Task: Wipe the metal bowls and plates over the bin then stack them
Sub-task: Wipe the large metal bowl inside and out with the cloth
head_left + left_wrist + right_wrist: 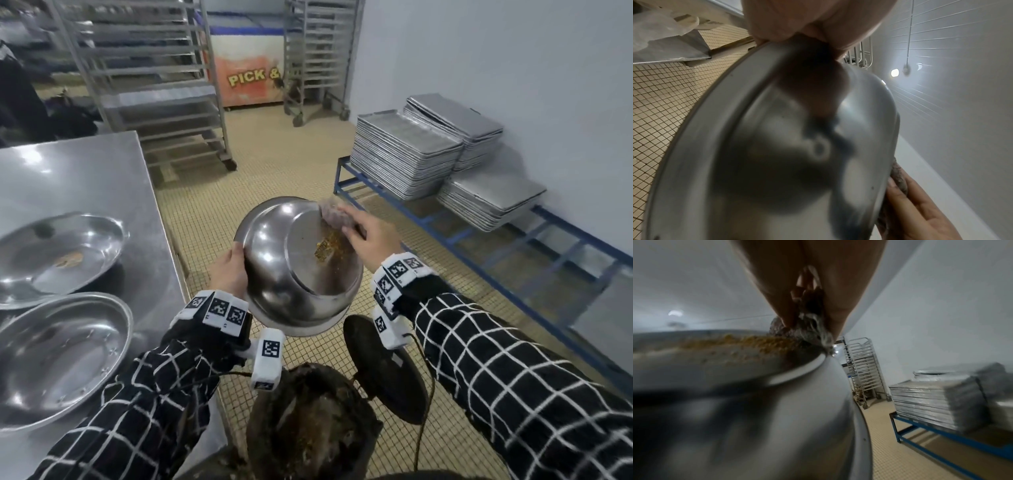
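Head view alone shows bin (310, 428), left fingers (236, 255) gripping bowl (294, 270), right fingers (356, 219) clutching rag (334, 217)

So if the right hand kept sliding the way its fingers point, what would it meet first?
Probably nothing close: the right hand presses the cloth at the far edge of the bowl's upturned base. Past that edge lies open tiled floor, though depth is uncertain.
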